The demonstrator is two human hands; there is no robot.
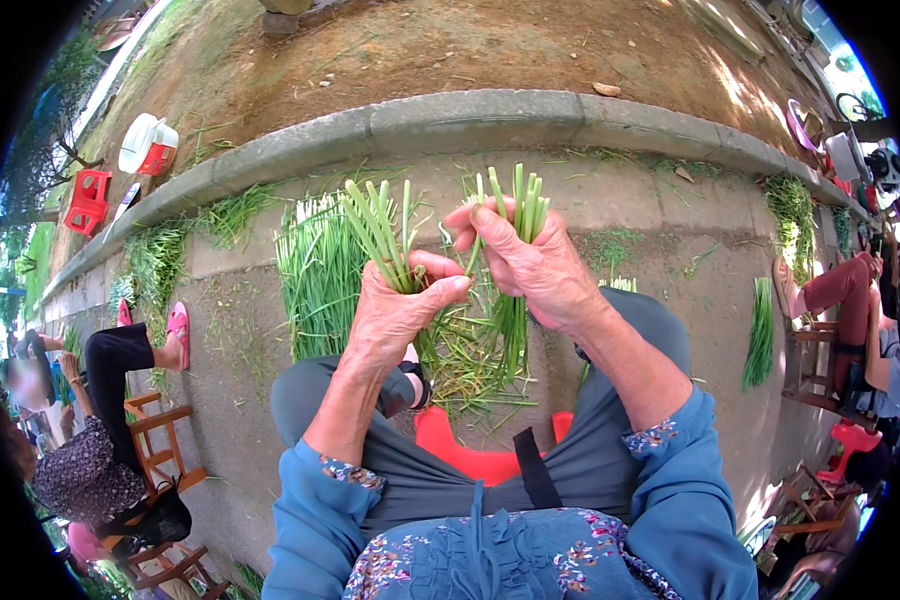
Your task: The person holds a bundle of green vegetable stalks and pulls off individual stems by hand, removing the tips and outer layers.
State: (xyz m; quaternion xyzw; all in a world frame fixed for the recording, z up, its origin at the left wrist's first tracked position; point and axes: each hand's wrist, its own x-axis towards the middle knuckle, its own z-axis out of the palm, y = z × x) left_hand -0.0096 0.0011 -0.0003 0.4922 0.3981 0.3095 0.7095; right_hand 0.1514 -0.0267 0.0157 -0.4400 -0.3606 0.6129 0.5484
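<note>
My left hand (390, 310) grips a bunch of green stalks (380, 225), pale cut ends upward and leaves hanging below. Just to its right, my right hand (530, 265) holds a second bunch (511, 335), with its thumb against a single pale stalk angled toward the first bunch. A thick pile of long green stalks (315, 265) lies on the paving to the left of my hands. Loose trimmings (475, 400) are scattered beneath them, between my legs, near a red plastic seat (460, 450).
Seated people are at both sides, one in pink sandals (178, 335) near a wooden chair (160, 435). A curb (470, 112) borders dirt ahead. A white bucket (145, 140) and red stool (88, 200) stand at left. A small bundle (758, 330) lies at right.
</note>
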